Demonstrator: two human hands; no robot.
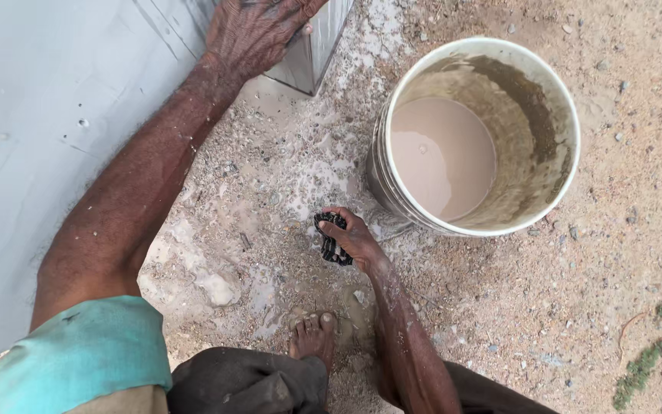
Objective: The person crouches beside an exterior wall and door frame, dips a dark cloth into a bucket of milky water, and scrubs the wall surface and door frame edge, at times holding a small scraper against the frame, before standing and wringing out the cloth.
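On wet, sandy ground beside a white plastic bucket (484, 138) of murky water, the right hand (358, 239) closes its fingers around a dark wadded rag (331, 239); the left hand (258, 34) presses flat, fingers spread, on a grey metal panel (47, 146) that looks only partly wiped.

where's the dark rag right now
In the head view, the dark rag is bunched in the right hand, low over the wet ground just left of the white bucket.
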